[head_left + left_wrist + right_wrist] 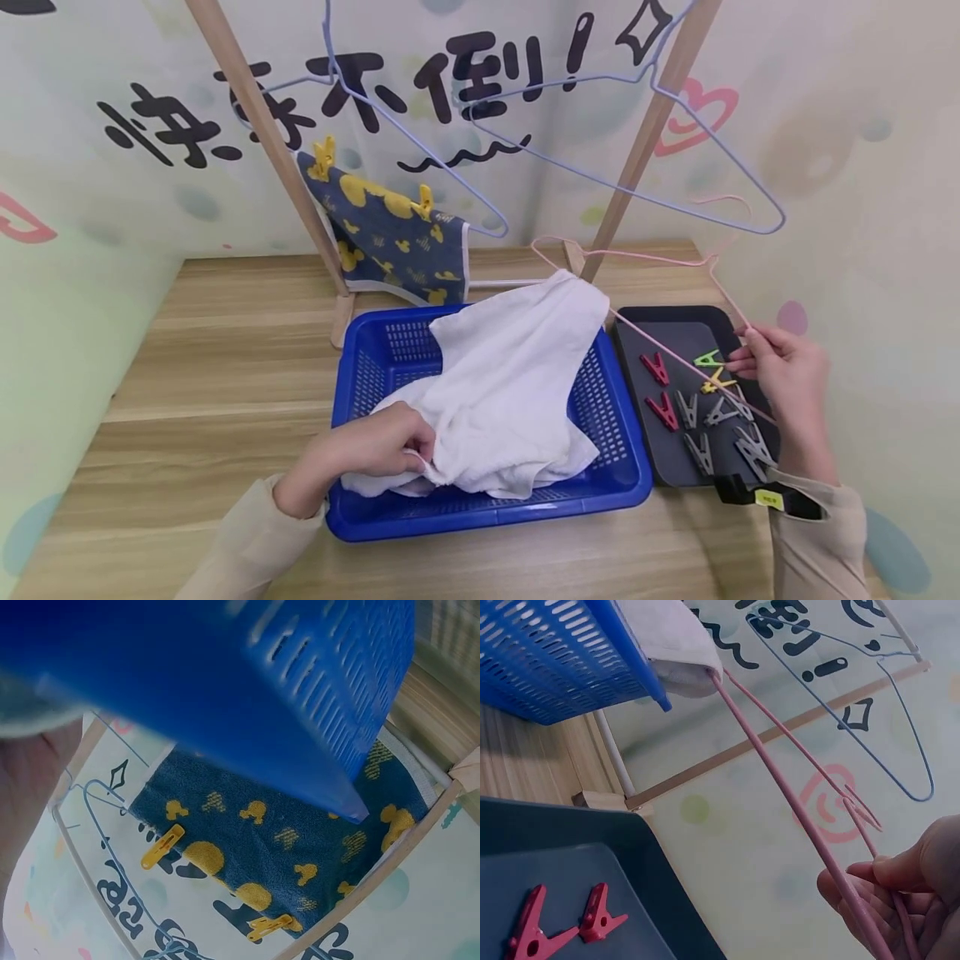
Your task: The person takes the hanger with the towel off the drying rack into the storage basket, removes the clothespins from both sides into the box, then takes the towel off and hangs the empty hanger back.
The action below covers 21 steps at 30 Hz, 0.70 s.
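A white towel lies bunched in the blue basket, its upper part draped over the lower bar of a pink hanger. My left hand pinches the towel's near edge at the basket's front left. In the left wrist view only part of that hand shows, beside the basket's blurred underside. My right hand holds the hanger's side arm between thumb and fingers, above the dark tray. The right wrist view shows this hand gripping the pink wire.
Several red, grey, yellow and green clothespins lie in the tray. Behind the basket, a blue patterned cloth hangs by yellow clips. Two blue hangers hang from the wooden rack overhead. Wood-grain tabletop extends left of the basket.
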Motion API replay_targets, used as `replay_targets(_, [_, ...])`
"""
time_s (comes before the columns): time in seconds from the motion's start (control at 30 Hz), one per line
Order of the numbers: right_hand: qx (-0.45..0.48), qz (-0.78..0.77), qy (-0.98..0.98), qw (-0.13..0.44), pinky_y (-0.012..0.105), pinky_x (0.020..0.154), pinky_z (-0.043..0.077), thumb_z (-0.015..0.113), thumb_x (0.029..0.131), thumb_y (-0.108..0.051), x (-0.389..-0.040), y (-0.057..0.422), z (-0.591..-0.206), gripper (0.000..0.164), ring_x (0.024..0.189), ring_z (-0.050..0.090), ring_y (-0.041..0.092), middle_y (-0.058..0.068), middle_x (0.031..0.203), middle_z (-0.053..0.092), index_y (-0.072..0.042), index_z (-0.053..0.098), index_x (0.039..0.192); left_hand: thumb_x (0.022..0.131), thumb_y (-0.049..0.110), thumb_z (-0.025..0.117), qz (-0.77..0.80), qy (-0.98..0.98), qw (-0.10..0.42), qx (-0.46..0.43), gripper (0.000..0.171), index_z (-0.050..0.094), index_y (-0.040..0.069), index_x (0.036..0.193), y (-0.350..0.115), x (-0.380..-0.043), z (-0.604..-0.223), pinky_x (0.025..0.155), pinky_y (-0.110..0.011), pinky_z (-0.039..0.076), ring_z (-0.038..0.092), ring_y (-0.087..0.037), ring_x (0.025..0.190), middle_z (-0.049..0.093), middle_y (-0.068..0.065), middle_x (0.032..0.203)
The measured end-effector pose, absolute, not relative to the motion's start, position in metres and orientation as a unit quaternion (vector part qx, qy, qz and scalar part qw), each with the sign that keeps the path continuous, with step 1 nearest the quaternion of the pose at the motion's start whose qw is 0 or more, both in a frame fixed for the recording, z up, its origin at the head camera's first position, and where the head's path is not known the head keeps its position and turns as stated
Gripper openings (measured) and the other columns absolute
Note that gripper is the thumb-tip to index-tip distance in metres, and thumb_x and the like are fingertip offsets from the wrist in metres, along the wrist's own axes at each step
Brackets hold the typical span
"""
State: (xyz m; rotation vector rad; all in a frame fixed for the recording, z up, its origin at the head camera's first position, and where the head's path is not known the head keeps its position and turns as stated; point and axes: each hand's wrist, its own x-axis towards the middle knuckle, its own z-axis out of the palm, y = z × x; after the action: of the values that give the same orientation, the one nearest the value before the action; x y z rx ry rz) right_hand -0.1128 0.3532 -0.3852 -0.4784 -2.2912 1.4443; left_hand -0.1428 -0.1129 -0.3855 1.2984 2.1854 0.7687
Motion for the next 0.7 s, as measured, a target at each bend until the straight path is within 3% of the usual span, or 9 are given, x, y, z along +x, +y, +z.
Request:
replay_targets(0.23, [-0.195, 0.59, -0.764, 0.172, 0.018, 0.044, 0.051, 0.053, 0.094, -0.004, -0.109, 0.363, -0.389, 0.031, 0.046, 0.061, 0.006, -0.007, 0.057, 0.064, -0.026, 0.067, 0.077, 0.069, -0.008, 0.07, 0.236, 0.794, 0.331, 0.452, 0.024, 0.056, 0.009, 0.057, -0.121, -0.143, -0.377, 0.048, -0.014, 0.03, 0.033, 0.0, 0.052, 0.038, 0.013, 0.054])
replay_targets(0.43, [-0.194, 0.649, -0.713, 0.178, 0.018, 0.042, 0.05, 0.05, 0.094, -0.003, -0.114, 0.371, -0.398, 0.032, 0.044, 0.061, 0.008, -0.002, 0.055, 0.064, -0.021, 0.069, 0.075, 0.073, -0.005, 0.071, 0.221, 0.792, 0.366, 0.437, 0.023, 0.059, 0.009, 0.059, -0.127, -0.141, -0.373, 0.049, -0.015, 0.034, 0.036, 0.001, 0.053, 0.043, 0.013, 0.055])
replay_targets(0.57, [-0.184, 0.639, -0.726, 0.175, 0.018, 0.042, 0.05, 0.05, 0.094, -0.003, -0.111, 0.373, -0.401, 0.033, 0.045, 0.061, 0.008, -0.003, 0.056, 0.064, -0.022, 0.069, 0.076, 0.079, -0.002, 0.069, 0.281, 0.784, 0.331, 0.443, 0.021, 0.059, 0.009, 0.064, -0.131, -0.143, -0.378, 0.051, -0.015, 0.037, 0.038, 0.002, 0.055, 0.045, 0.013, 0.059])
replay_targets(0.7, [-0.181, 0.587, -0.766, 0.189, 0.016, 0.042, 0.049, 0.051, 0.094, -0.003, -0.105, 0.37, -0.399, 0.03, 0.045, 0.061, 0.005, -0.006, 0.056, 0.063, -0.024, 0.068, 0.079, 0.082, 0.001, 0.068, 0.326, 0.793, 0.238, 0.456, 0.019, 0.059, 0.01, 0.068, -0.128, -0.146, -0.383, 0.052, -0.016, 0.037, 0.04, 0.001, 0.057, 0.047, 0.013, 0.061])
